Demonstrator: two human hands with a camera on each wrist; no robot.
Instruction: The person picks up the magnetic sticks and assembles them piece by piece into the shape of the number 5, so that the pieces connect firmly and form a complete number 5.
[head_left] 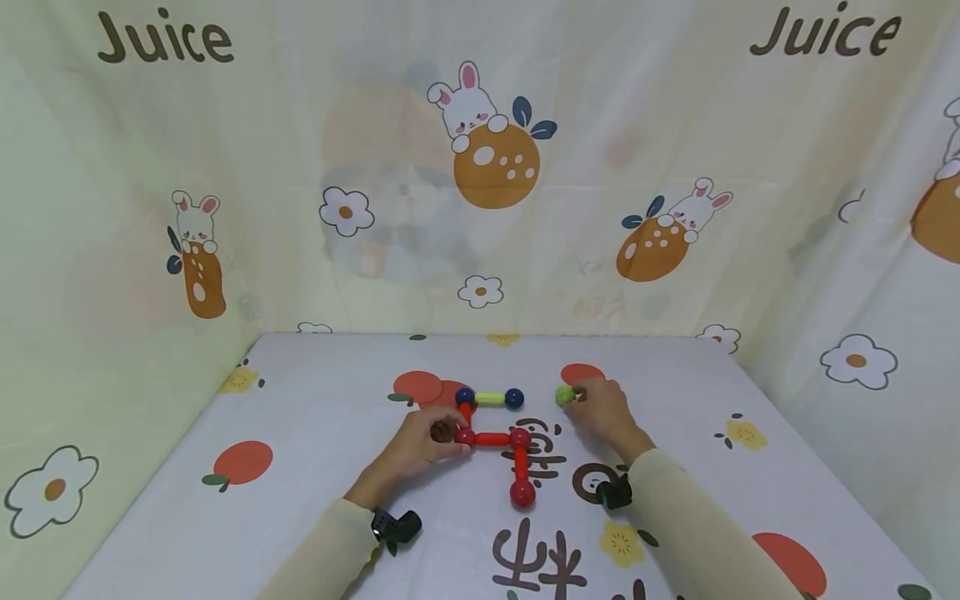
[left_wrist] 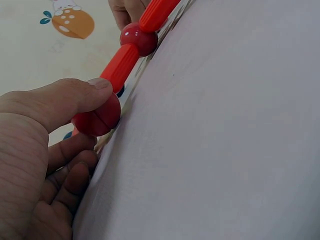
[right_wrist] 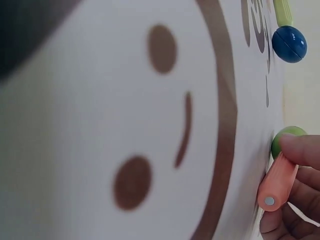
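Note:
A zigzag of magnetic balls and rods lies mid-table. My left hand (head_left: pixel 420 442) pinches the red ball (left_wrist: pixel 102 117) at its left corner between thumb and fingers. From there a red rod (head_left: pixel 492 439) reaches a second red ball (head_left: pixel 520 437), and another red rod (head_left: pixel 521 464) runs to the nearest red ball (head_left: pixel 522 493). Behind the left fingers, two blue balls (head_left: pixel 513 398) flank a yellow-green rod (head_left: pixel 490 398). Off to the right, my right hand (head_left: pixel 603 412) holds a green ball (right_wrist: pixel 287 137) together with a salmon-orange rod (right_wrist: pixel 277 185), whose silver end shows in the right wrist view.
The white tablecloth (head_left: pixel 322 517) carries printed fruit, flowers and dark lettering. Behind it and at the sides hang curtains (head_left: pixel 405 300) with rabbit prints. Each wrist wears a black camera (head_left: pixel 396 527).

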